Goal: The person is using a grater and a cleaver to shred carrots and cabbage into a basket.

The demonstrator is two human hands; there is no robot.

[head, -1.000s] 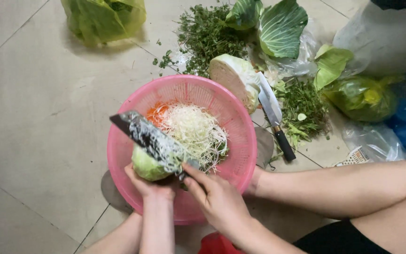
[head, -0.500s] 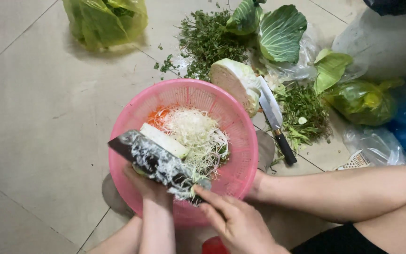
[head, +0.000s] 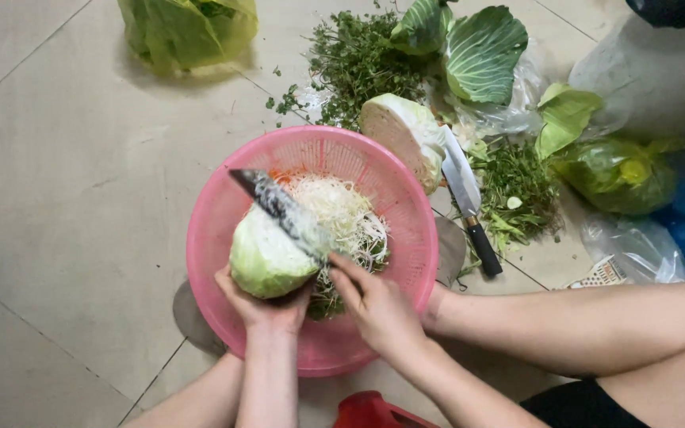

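Pink plastic colander on the tiled floor, cabbage being shaved into it.

Largest first: the floor is strewn with cabbage leaves, herbs and bags of greens; a cut cabbage half and a spare knife lie just beside the colander. Over its near side the left hand cups a pale green cabbage piece, fingers wrapped under it. The right hand grips the handle of a shred-coated knife, blade laid across the cabbage. Half a second ago the blade sat lower and the cabbage was hidden; now it is raised and turned rind-up, so another slice looks lined up above the shredded pile.
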